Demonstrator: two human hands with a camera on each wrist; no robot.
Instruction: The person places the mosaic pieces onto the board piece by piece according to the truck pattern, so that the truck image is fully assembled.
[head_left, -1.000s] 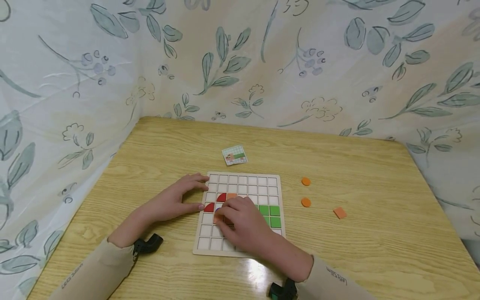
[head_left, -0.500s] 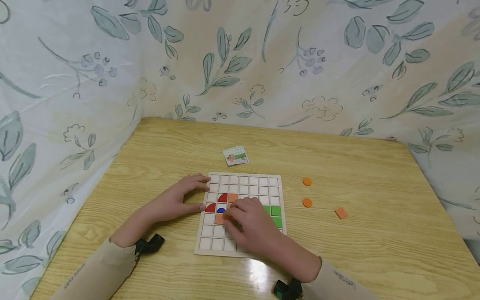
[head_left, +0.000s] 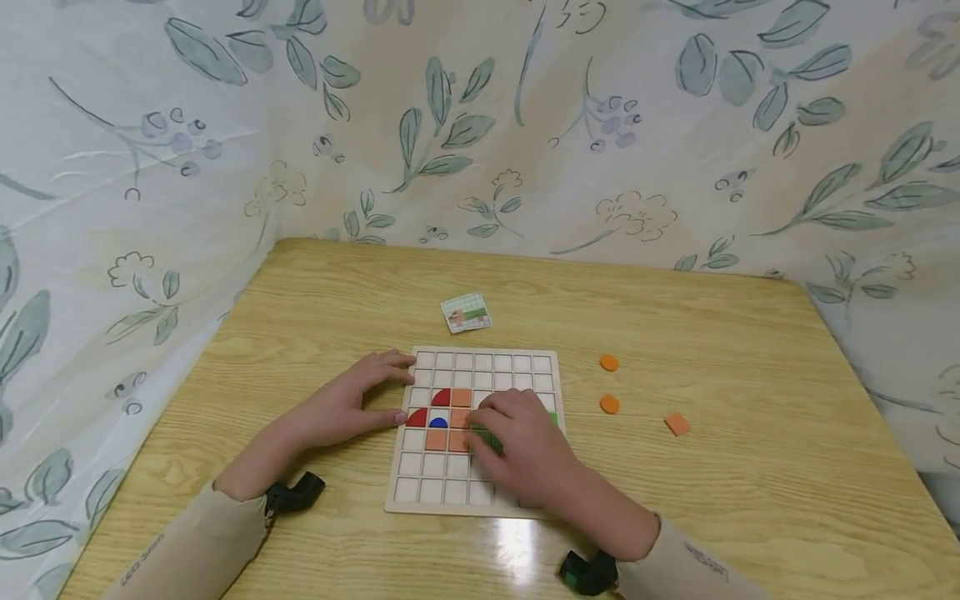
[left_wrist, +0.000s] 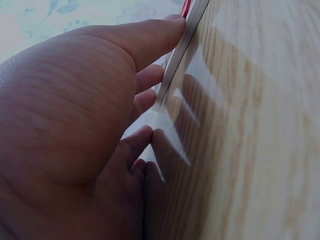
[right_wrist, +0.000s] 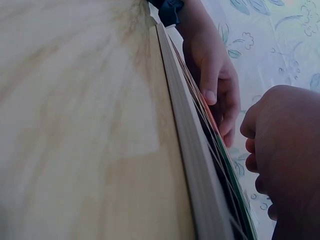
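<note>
A pale wooden grid board (head_left: 420, 493) lies on the table. My left hand (head_left: 341, 408) rests at its left edge, thumb and fingertips against the rim; the left wrist view shows the thumb (left_wrist: 155, 40) at that edge. Over the middle of the board is my right hand (head_left: 528, 450), fingers loosely bent, thumb apart from them, nothing visible in the grasp. Red quarter-circle tiles (head_left: 442, 398), a blue half-circle tile (head_left: 438, 422) and orange square tiles (head_left: 436, 440) sit in the cells to its left. Green tiles (head_left: 554, 418) are mostly hidden beneath it.
Right of the board lie two orange discs (head_left: 609, 362) and a loose orange square (head_left: 677, 424). Behind it is a small card (head_left: 467, 313) with a coloured grid picture. A leaf-patterned cloth (head_left: 480, 208) hangs beyond the table's back edge.
My right hand has slid rightward over the board, uncovering the blue half-circle and more orange squares while covering more green tiles. My left hand has stayed at the edge.
</note>
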